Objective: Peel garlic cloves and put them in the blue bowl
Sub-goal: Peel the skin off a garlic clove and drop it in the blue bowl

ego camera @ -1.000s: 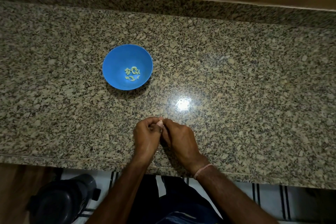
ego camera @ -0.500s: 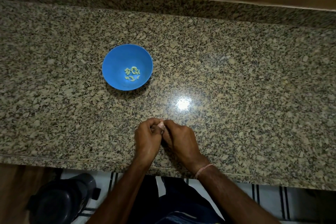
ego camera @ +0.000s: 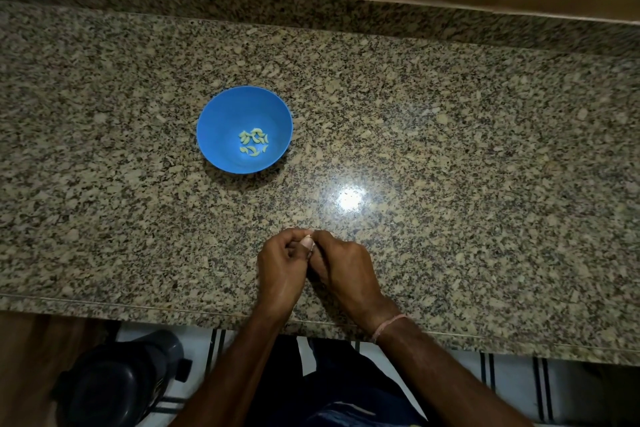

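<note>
Both hands were together over the near part of the granite desk point(ego camera: 450, 149), just inside its front edge. Left hand point(ego camera: 282, 267) and right hand point(ego camera: 346, 274) met at the fingertips, with the fingers point(ego camera: 292, 235) of both curled in narrow and pinching one small pale garlic clove point(ego camera: 307, 238) between them. Only a sliver of the clove showed, so it could not be told whether skin remained on it.

The blue bowl point(ego camera: 221, 121) stood upright on the desk, well beyond the hands and to their left, apart from both. Several peeled cloves point(ego camera: 254, 143), pale yellow-green, lay in a loose cluster on its bottom.

A thin pinkish band point(ego camera: 388, 324) circled the right wrist. A bright lamp reflection point(ego camera: 349, 199) sat on the stone between bowl and hands. Below the desk edge, at lower left, was a dark round object point(ego camera: 114, 388), not identifiable.
</note>
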### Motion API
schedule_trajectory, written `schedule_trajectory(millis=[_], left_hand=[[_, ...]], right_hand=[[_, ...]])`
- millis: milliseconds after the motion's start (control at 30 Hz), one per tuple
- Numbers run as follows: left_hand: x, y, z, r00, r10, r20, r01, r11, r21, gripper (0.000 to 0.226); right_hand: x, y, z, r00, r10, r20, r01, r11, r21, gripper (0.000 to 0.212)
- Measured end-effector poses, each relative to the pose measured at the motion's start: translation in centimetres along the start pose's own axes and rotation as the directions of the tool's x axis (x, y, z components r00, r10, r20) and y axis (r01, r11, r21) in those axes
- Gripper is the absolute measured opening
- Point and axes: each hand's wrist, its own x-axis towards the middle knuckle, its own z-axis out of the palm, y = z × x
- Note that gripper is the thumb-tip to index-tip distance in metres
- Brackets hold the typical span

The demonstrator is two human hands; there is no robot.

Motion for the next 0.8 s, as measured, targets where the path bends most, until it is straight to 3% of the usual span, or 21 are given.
schedule_trajectory(millis=[700,800], left_hand=[[-1.0,0.2,0.5,0.999,-0.029,-0.014,0.028,0.997,-0.076,0.021],[-1.1,0.2,0.5,0.999,-0.019,-0.035,0.017,0.999,-0.043,0.024]], right_hand=[[-0.4,-0.3,-0.3,0.998,0.025,-0.062,-0.025,1.0,0.007,0.025],[-0.8,-1.0,-0.6,1.0,0.01,-0.019,-0.01,1.0,-0.01,0.022]])
